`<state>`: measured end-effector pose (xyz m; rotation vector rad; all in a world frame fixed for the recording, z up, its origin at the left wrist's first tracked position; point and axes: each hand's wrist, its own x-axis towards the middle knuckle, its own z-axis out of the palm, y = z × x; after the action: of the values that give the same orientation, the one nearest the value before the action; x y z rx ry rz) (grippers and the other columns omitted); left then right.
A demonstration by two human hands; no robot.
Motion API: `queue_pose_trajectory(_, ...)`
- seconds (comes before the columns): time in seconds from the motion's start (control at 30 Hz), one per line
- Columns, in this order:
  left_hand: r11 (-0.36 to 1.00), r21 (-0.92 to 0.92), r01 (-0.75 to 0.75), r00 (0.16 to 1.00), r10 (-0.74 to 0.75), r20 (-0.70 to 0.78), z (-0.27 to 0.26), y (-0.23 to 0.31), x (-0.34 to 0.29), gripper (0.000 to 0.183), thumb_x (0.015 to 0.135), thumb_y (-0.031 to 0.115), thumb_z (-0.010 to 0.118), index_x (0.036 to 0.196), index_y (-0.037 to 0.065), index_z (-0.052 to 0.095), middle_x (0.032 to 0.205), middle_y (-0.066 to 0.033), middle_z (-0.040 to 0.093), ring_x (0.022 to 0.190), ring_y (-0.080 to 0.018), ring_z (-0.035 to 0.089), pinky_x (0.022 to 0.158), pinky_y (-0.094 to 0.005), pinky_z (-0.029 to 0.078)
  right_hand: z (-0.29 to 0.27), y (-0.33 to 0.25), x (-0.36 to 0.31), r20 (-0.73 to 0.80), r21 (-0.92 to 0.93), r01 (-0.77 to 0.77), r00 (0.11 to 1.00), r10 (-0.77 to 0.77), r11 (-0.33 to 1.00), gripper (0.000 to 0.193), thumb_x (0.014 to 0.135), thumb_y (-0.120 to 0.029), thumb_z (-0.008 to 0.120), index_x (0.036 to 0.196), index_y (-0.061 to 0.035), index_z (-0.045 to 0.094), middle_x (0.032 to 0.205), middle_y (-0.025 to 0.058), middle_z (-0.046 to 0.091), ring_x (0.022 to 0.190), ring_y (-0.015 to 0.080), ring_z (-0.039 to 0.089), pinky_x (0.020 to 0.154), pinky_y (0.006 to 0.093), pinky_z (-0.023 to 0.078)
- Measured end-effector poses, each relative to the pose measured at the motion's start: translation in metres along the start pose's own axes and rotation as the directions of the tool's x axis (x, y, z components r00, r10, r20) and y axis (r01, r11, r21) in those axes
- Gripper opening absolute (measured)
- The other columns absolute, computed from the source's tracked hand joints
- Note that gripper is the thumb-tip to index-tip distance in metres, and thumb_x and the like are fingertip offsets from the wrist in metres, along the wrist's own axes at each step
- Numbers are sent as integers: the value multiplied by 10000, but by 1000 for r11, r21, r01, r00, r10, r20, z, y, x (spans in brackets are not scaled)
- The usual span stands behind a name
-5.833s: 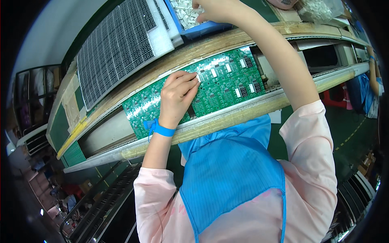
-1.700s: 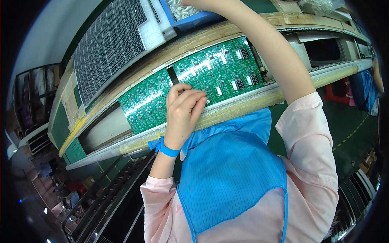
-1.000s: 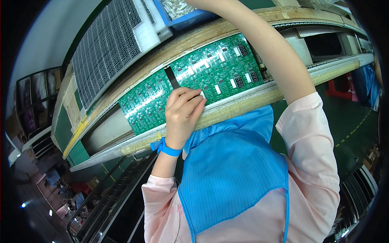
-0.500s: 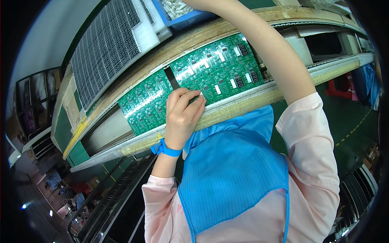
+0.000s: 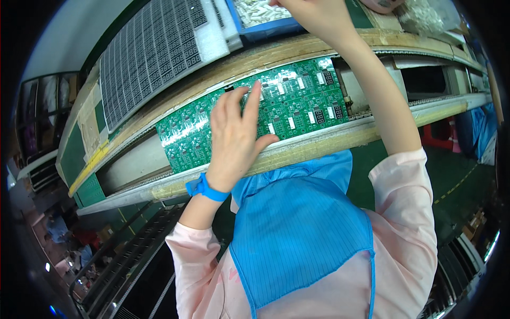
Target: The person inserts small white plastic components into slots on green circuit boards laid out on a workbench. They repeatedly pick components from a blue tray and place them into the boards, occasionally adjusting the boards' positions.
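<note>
My left hand (image 5: pixel 234 135) rests over the join between two green circuit boards, its fingers stretched out and the thumb apart, with nothing visible in it. The right-hand board (image 5: pixel 305 98) carries several white block-shaped parts (image 5: pixel 291 122) and a few black digit displays (image 5: pixel 320 116). The left-hand board (image 5: pixel 186 133) shows smaller parts and glare, and my hand covers some of both boards. My right hand (image 5: pixel 324 21) is at the top, beside a blue bin (image 5: pixel 273 30) of loose white parts (image 5: pixel 260 13). The picture's edge cuts off its fingers, so any held part is hidden.
The boards lie between a front rail (image 5: pixel 313 141) and a wooden ledge (image 5: pixel 366 40). Beyond the ledge, left of the bin, stands a sheet of many digit displays (image 5: pixel 151 61) against white foam (image 5: pixel 213 45). A clear plastic bag (image 5: pixel 433 16) lies far right.
My left hand has gone from bent fingers at the right-hand board's near edge to spread fingers reaching farther across. More of my right hand now shows beside the bin. The whole view has shifted slightly.
</note>
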<state>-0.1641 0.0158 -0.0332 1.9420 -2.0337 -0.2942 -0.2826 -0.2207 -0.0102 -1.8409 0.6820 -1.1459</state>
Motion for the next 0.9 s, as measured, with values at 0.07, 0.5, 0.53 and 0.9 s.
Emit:
queue_pose_trajectory(0.07,998,36,-44,999,45,-21,3,7,4,1065,652,289,880,1525,16,334,1349,-190,449,1274,-414,420,1076,-496,371,-3,0,-22,51,289,-154,988,146,945,291,880,-138,726,1109,33,669,951,179,703,821,277,704,751,331,562)
queue_pose_trajectory(0.5,971,223,-90,948,152,-279,-21,-37,225,209,875,119,569,940,49,755,984,-167,725,983,-325,686,840,-429,532,31,-17,-106,338,-43,-56,939,67,998,196,846,74,653,1011,11,738,1049,97,629,894,173,687,729,251,564)
queue_pose_trajectory(0.53,972,226,-61,976,105,-191,-10,-37,239,218,878,133,565,940,85,769,1006,-148,737,993,-303,693,855,-435,521,32,-17,-105,373,-179,13,926,56,984,186,826,61,663,986,4,739,1020,117,621,866,241,684,735,316,564)
queue_pose_trajectory(0.9,987,163,10,890,66,-451,47,-56,263,187,864,131,580,846,152,765,880,-93,749,844,-256,734,739,-414,552,53,-19,-98,633,-299,271,774,-22,915,266,843,45,636,1100,11,576,1011,207,659,980,408,629,815,473,521)
